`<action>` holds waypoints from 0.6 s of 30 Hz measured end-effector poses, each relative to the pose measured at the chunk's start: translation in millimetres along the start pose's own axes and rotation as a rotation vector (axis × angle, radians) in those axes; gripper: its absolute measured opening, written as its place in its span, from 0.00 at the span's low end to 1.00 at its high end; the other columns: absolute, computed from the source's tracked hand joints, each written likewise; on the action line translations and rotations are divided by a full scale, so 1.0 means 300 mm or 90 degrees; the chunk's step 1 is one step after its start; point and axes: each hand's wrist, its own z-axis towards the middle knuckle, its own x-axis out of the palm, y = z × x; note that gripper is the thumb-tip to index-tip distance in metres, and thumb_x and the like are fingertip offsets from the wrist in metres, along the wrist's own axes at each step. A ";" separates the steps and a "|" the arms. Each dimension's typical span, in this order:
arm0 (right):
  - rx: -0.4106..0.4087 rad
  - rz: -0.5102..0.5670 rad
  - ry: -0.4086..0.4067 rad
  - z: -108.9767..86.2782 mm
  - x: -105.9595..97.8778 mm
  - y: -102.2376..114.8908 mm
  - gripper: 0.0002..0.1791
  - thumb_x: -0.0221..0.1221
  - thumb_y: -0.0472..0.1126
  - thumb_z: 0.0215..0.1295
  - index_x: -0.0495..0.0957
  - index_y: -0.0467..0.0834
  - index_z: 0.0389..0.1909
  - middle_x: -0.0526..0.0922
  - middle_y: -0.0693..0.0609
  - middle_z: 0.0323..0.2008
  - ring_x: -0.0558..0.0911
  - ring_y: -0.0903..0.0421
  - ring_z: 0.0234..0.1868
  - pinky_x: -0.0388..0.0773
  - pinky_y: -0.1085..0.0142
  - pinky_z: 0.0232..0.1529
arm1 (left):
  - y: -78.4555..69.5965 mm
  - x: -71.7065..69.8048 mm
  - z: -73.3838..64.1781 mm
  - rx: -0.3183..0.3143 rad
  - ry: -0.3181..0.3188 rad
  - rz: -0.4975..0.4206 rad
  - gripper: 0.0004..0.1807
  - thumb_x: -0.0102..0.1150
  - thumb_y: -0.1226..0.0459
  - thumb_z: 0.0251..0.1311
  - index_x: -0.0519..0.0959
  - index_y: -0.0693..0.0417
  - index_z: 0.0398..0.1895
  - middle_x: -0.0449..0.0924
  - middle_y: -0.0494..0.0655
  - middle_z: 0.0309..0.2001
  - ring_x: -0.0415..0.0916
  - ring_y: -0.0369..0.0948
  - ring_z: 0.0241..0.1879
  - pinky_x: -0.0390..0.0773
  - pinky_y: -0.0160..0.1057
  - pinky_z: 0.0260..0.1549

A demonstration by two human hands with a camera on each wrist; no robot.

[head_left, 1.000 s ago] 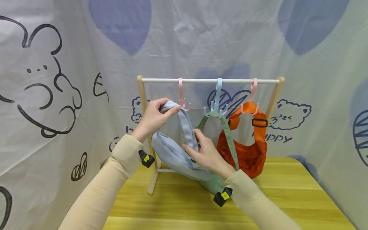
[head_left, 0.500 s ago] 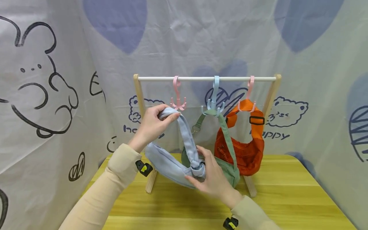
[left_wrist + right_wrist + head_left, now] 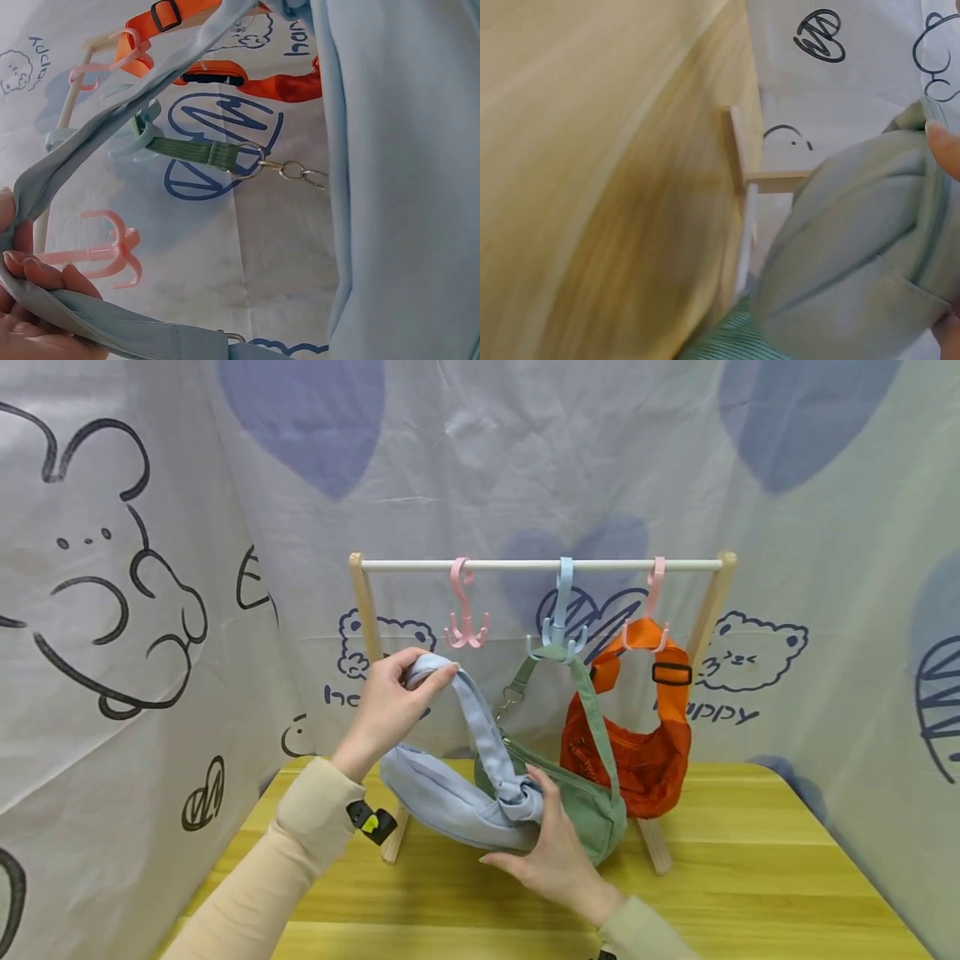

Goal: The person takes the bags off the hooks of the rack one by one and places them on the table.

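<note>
In the head view my left hand (image 3: pixel 390 703) pinches the top of the strap (image 3: pixel 480 718) of a light blue shoulder bag (image 3: pixel 438 793), held up off the table. The left wrist view shows my fingers (image 3: pixel 52 277) curled round the strap loop. My right hand (image 3: pixel 566 864) is spread at the bag's right end, beside the strap's knot (image 3: pixel 519 799); its fingers touch the fabric, partly out of sight. Above and behind my left hand hangs a pink multi-prong hook (image 3: pixel 467 631), with nothing on its prongs.
A wooden rack with a white rail (image 3: pixel 510 565) stands on the yellow wood table (image 3: pixel 750 860). From a light blue hook (image 3: pixel 562 610) hangs a green bag (image 3: pixel 592 817), just behind the blue bag. An orange-red bag (image 3: pixel 660 777) hangs from another pink hook (image 3: pixel 656 597) at right.
The strap has come down and left, away from the pink hook, in my left hand. My right hand has moved lower, and its thumb has slid from the bag's front to its underside.
</note>
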 end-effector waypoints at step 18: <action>0.100 0.078 -0.005 -0.033 0.062 -0.012 0.69 0.84 0.41 0.35 0.48 0.48 0.76 0.81 0.47 0.57 0.81 0.52 0.57 0.76 0.53 0.59 | 0.032 -0.009 -0.043 0.035 -0.056 -0.071 0.09 0.64 0.62 0.67 0.83 0.59 0.42 0.72 0.40 0.26 0.62 0.34 0.22 0.66 0.29 0.22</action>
